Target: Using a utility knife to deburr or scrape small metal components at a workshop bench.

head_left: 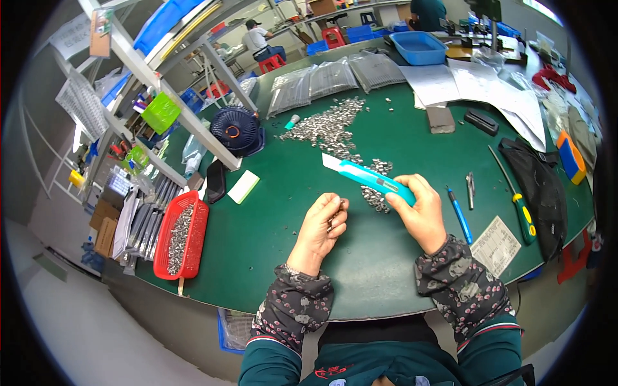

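My right hand (421,215) grips a teal utility knife (376,177), its broad blade out and pointing to the upper left. My left hand (322,225) is closed, its thumb and fingers pinching a small metal part (335,217) that is mostly hidden by the fingers. The blade hovers above and apart from the left hand. Just beyond the knife, a small cluster of metal parts (375,201) lies on the green table (257,257). A larger heap of the same shiny little pieces (325,128) spreads farther back.
At left stands a red basket (199,238) of metal parts, near a dark fan (237,130) and a phone (216,181). On the right lie a blue pen (459,215), a screwdriver (524,219) and a black bag (537,193). Bagged parts (331,80) and a blue bin (418,49) line the back.
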A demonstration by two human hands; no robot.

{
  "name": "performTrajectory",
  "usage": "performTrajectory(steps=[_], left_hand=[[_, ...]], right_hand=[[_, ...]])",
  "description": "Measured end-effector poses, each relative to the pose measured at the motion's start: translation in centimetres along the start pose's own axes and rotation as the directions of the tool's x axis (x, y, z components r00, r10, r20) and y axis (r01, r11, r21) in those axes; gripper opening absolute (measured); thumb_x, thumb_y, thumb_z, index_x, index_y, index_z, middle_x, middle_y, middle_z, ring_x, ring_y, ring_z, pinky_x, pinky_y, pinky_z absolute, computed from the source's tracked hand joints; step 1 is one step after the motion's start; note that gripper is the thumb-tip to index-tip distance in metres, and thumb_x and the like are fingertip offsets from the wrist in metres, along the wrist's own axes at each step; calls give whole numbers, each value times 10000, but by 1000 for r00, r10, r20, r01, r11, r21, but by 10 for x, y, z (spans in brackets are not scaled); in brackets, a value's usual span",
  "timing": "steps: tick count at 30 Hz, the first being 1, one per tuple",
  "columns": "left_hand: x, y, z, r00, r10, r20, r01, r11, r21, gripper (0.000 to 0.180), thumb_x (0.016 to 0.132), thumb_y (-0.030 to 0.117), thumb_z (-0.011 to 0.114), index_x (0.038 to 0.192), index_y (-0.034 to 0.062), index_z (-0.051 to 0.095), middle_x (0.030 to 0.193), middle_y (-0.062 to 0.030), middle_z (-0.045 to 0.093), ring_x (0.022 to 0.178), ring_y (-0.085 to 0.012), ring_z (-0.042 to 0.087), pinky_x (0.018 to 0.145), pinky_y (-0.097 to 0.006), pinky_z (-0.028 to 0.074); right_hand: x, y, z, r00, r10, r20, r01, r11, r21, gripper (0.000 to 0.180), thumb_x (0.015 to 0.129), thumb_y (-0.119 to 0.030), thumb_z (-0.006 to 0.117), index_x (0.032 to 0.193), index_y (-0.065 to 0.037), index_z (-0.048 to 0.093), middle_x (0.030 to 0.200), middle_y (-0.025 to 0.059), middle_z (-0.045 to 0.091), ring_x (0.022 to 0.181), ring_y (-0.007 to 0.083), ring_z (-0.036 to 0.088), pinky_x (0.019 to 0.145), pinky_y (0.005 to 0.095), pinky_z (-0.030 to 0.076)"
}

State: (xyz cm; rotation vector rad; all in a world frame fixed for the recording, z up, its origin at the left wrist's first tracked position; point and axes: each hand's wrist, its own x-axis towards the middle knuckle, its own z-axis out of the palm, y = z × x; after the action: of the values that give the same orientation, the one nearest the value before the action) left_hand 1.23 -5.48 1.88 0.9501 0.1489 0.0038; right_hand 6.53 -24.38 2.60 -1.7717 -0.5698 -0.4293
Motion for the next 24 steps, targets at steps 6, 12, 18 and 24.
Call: performTrajectory(steps=[6, 12, 18, 24], left_hand=[[-5, 8, -33, 992, 104, -64, -113, 982, -151, 101, 888, 143, 471, 928, 65, 521, 791, -28, 474, 507, -42, 333, 360, -146, 238], [-2, 8, -46, 991, 115, -68, -128, 963, -239, 167, 888, 194, 475, 922, 42, 536, 780, -28, 473, 509, -44, 338, 360, -145, 239], [-2, 10, -47, 989, 88, -120, -120, 950, -288, 179, 887, 196, 477, 914, 29, 536, 745, -24, 482, 493, -45, 340, 355, -148, 235], [-2, 8, -48, 992, 84, -98, -107, 959, -263, 192, 887, 214, 479, 900, 33, 540, 695, -15, 485, 475, -44, 335, 347, -154, 231]], right_hand=[[-4, 1, 2, 986, -15, 166, 27, 997, -70, 223, 712, -186, 649, 863, -31, 594, 765, 89, 562, 661, 230, 553, 568, 308, 430], [-5, 3, 3, 961, 14, 275, -6, 1000, -30, 262, 734, -217, 631, 910, -26, 598, 794, 112, 594, 673, 245, 575, 587, 316, 441], [-4, 0, 2, 902, 88, 423, -88, 996, -20, 253, 740, -216, 627, 899, -21, 611, 779, 121, 606, 700, 226, 593, 616, 305, 450], [-7, 3, 4, 903, 11, 430, -47, 996, 72, 247, 740, -200, 631, 895, -8, 610, 764, 118, 603, 675, 211, 585, 603, 293, 445]])
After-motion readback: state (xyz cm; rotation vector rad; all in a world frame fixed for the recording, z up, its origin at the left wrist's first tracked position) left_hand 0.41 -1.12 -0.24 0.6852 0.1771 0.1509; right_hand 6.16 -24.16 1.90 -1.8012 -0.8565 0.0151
